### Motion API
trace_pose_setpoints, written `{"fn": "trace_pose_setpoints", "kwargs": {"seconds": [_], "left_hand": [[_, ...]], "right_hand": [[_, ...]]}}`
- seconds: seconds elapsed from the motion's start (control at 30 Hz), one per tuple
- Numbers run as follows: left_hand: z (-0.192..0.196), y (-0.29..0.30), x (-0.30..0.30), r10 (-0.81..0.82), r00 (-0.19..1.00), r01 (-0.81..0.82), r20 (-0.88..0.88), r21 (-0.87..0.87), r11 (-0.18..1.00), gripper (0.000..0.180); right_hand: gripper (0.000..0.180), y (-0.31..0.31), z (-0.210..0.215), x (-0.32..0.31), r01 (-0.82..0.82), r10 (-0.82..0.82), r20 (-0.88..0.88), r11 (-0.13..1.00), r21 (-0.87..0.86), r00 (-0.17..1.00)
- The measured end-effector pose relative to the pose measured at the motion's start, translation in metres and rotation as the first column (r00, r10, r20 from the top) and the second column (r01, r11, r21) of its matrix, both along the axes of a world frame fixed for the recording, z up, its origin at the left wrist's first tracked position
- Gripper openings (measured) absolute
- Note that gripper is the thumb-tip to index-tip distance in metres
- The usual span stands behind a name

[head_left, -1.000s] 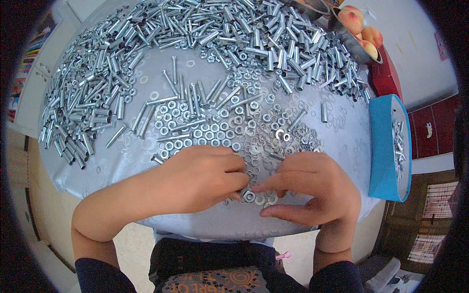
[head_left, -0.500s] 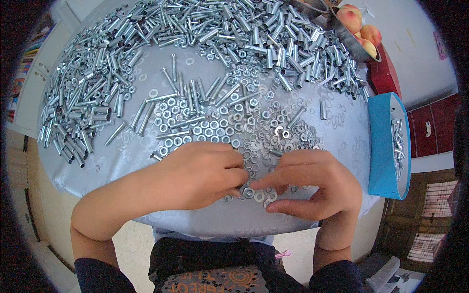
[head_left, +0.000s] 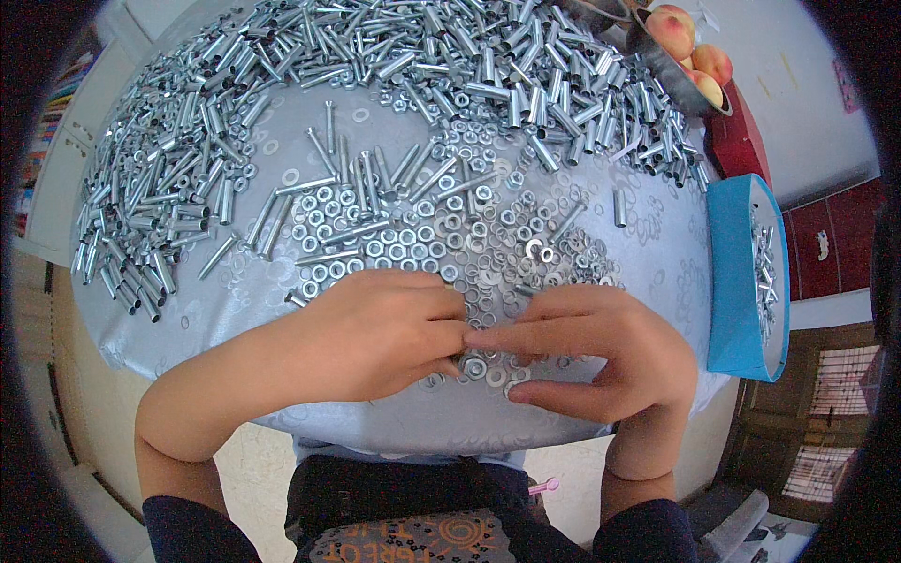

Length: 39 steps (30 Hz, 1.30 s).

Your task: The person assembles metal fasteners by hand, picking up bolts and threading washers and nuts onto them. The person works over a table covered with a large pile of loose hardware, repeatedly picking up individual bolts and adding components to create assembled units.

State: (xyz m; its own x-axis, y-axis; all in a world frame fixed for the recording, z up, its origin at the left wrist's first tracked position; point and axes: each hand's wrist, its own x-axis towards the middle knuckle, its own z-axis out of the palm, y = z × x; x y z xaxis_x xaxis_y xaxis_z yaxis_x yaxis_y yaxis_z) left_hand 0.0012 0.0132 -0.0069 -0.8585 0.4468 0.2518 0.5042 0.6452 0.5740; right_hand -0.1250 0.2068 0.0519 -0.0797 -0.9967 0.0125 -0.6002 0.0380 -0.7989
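My left hand (head_left: 385, 324) rests low over the near side of the table with its fingers curled. What its fingertips close on, if anything, is hidden. Beside them a hex nut (head_left: 476, 367) appears to sit on a washer. My right hand (head_left: 610, 352) faces it, thumb and index finger well apart, the index tip against or very close to the left fingers. Loose flat washers (head_left: 496, 375) lie between the two hands. Just beyond the left hand, hex nuts (head_left: 402, 251) lie flat, packed together. Past the right hand spreads a heap of washers and rings (head_left: 540, 249).
Several long bolts (head_left: 272, 225) lie among the nuts. Metal sleeves and bolts (head_left: 375, 47) pile along the table's far and left sides. A blue box (head_left: 732, 281) with metal parts stands at the right edge, and a bowl (head_left: 709, 98) of peaches (head_left: 671, 33) behind it.
My right index finger has shifted slightly left, from over the nut to the left fingertips, leaving the nut more exposed. My left hand has barely moved.
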Motion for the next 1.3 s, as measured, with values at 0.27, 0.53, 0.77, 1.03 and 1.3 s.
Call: {"fn": "trace_pose_setpoints", "kwargs": {"seconds": [0.27,0.53,0.77,1.03,1.3], "left_hand": [[0.001,0.0,0.0,0.007,1.0,-0.007,0.001,0.004,1.0,0.022],[-0.001,0.0,0.0,-0.002,1.0,0.003,-0.025,0.031,1.0,0.023],[-0.001,-0.001,0.0,-0.01,1.0,0.01,-0.018,0.02,1.0,0.024],[0.0,0.001,0.0,0.012,1.0,-0.013,0.022,0.015,1.0,0.022],[0.016,0.007,-0.002,0.188,0.89,-0.265,0.415,0.135,0.955,0.023]], "right_hand": [[0.033,0.003,-0.001,-0.004,-0.021,0.021,0.032,1.0,-0.008,0.999],[0.033,0.003,0.001,-0.007,-0.064,0.063,0.012,0.997,0.039,0.998],[0.036,0.001,-0.002,-0.006,-0.04,0.04,0.035,0.999,0.018,0.999],[0.028,-0.005,-0.014,0.0,-0.114,0.099,-0.173,0.99,-0.078,0.98],[0.023,-0.002,-0.003,0.001,0.107,-0.139,-0.24,0.984,-0.143,0.961]]}}
